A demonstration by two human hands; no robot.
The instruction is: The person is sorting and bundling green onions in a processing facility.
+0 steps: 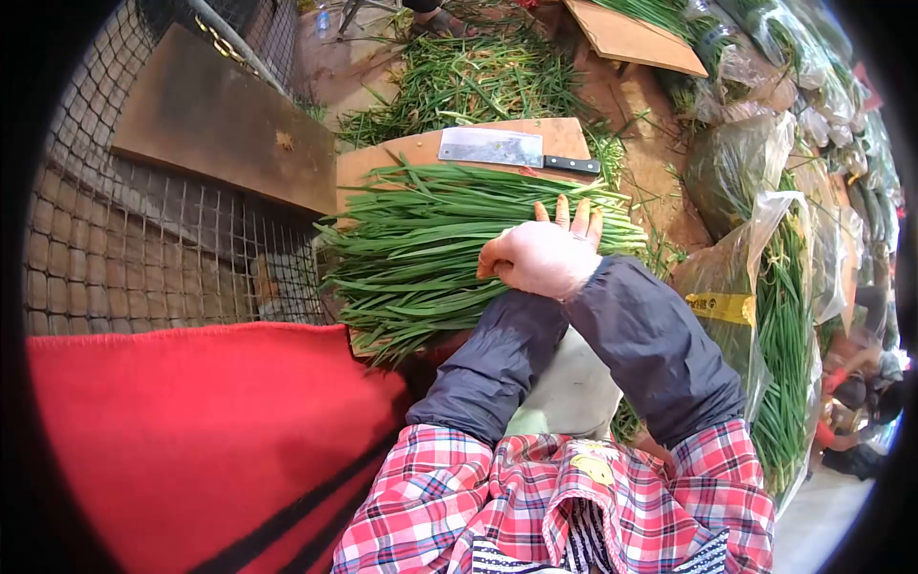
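Note:
A wide pile of garlic chives (411,239) lies across a wooden board, leaf tips to the left and pale stem ends to the right. My right hand (550,256) rests palm down on the pile near the stem ends, its fingers spread and its thumb out to the left. The dark sleeve of my left arm passes beneath my right wrist, so my left hand is hidden and its fingers do not show. Just beyond the chives, a cleaver (492,147) with a black handle lies flat on the board (564,129), handle to the right.
Loose green trimmings (478,77) are heaped behind the board. Clear plastic bags (732,258) of chives stand along the right. A brown panel (220,124) leans by the wire mesh (76,220) at left. Red cloth (210,430) covers the near left. Another person (856,392) is at far right.

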